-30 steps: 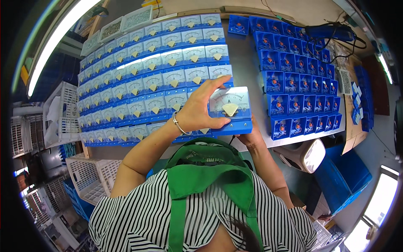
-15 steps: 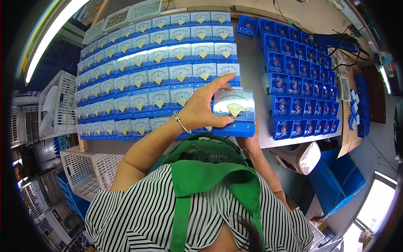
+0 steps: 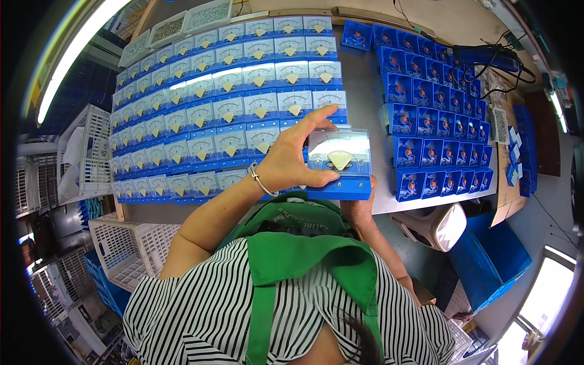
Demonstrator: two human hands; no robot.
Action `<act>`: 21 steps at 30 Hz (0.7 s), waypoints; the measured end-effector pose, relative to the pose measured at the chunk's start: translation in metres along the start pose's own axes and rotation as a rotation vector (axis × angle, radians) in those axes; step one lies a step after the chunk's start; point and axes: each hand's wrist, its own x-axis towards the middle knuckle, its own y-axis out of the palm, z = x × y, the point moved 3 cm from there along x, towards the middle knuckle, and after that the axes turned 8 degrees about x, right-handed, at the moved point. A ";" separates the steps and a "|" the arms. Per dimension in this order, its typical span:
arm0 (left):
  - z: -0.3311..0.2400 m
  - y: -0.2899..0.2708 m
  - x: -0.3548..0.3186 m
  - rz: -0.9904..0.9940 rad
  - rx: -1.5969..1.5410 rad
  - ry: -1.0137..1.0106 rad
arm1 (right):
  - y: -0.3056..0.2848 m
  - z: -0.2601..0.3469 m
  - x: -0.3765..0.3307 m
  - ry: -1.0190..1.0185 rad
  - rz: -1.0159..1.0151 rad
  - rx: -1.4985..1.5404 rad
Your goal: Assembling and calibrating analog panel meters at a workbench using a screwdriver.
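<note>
A panel meter [image 3: 339,159] with a clear cover, a white dial and a blue base is held up in front of me over the bench's near edge. My left hand [image 3: 291,157] grips its left side, thumb low on the front and fingers along the top edge. Behind and below the meter is my right hand [image 3: 359,210]; its fingers are mostly hidden by the blue base. Left of the held meter, rows of similar finished-looking meters [image 3: 230,115] lie close together on the bench. To the right stand rows of open blue housings [image 3: 420,155] with orange and metal parts inside.
White trays of small parts [image 3: 207,15] sit at the back left. A blue corded tool [image 3: 490,59] lies at the back right. White plastic crates [image 3: 125,246] stand at left, a stool [image 3: 441,228] and a blue bin [image 3: 493,261] at right.
The meter stays in my hands at nearly the same spot, tilted slightly, with the glare on its cover shifted. My right hand has shifted a little behind it.
</note>
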 end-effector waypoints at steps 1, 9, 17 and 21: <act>0.000 0.000 0.000 -0.007 0.001 -0.001 | 0.001 0.001 0.000 -0.001 -0.010 -0.005; -0.002 0.006 0.000 -0.034 -0.012 -0.032 | 0.005 0.007 -0.002 -0.091 -0.045 -0.008; -0.001 0.008 0.000 -0.031 0.000 -0.043 | -0.003 0.005 -0.004 -0.114 -0.082 -0.101; 0.000 0.009 0.001 -0.032 0.010 -0.035 | -0.004 0.006 -0.003 -0.108 -0.053 -0.155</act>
